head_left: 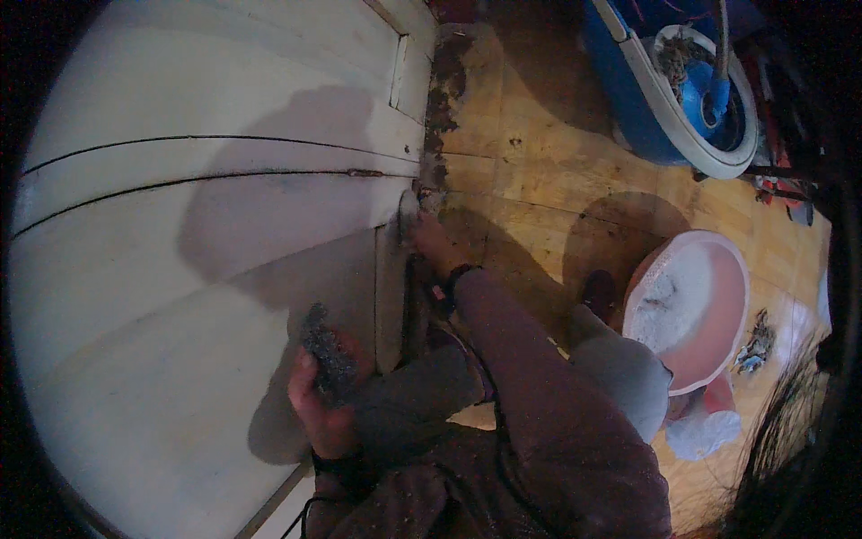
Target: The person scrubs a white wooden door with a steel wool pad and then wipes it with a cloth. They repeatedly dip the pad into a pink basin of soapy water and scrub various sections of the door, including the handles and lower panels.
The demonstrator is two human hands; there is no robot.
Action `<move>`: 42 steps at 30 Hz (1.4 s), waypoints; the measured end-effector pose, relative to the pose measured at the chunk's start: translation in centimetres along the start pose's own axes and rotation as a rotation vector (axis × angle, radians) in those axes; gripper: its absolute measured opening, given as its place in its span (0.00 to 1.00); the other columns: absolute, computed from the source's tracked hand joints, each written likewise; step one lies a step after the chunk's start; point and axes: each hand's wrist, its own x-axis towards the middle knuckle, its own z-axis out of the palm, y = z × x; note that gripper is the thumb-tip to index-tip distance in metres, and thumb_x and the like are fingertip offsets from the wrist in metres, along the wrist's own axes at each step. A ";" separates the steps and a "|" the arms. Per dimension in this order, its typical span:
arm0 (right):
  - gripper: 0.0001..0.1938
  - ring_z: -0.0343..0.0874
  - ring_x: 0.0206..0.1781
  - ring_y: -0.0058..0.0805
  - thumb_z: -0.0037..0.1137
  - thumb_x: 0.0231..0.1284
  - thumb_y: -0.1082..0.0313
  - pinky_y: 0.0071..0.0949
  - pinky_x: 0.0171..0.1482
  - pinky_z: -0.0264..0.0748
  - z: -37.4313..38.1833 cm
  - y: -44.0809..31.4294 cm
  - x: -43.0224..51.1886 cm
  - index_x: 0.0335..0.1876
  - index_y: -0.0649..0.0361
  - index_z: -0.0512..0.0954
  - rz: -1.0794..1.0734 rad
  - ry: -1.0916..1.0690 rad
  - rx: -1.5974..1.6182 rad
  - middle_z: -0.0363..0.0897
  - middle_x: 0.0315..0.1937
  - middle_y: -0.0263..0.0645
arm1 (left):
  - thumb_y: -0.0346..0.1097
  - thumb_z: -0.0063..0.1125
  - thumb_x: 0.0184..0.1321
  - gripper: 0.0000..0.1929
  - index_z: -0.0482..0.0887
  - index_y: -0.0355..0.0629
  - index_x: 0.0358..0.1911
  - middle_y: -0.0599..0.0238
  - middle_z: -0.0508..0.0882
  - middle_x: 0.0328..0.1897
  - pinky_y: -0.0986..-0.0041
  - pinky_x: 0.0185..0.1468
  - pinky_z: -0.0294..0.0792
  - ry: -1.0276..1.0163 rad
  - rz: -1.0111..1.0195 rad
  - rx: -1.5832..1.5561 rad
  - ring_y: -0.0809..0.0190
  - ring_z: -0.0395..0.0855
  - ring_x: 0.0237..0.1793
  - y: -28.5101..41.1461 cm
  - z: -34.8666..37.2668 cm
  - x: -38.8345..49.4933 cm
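My left hand [313,411] is curled around a dark grey, rough scouring pad [328,357], close to a white painted door panel [168,323]. Further up, my right hand [434,239] is at the lower edge of the white woodwork, beside the floor. Its fingers press a pale pad or cloth [408,210] against that edge; the exact material is too blurred to tell. Both wrists carry dark bands, and a black cord runs over the maroon sleeves.
A pink basin [731,316] with foamy water stands to the right of my knee. At upper right is a blue mop bucket [646,101] with a mop in it. A clump of debris [757,343] lies on the wood-patterned floor [532,168], which is dirty along the door's base.
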 end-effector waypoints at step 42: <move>0.37 0.67 0.65 0.48 0.45 0.43 0.87 0.35 0.65 0.65 -3.4 -28.7 -6.0 0.66 0.49 0.69 -0.327 0.388 -0.007 0.69 0.63 0.47 | 0.41 0.53 0.66 0.13 0.78 0.40 0.45 0.63 0.83 0.38 0.69 0.41 0.76 -0.111 -0.034 -0.271 0.61 0.81 0.38 -3.7 -7.7 0.0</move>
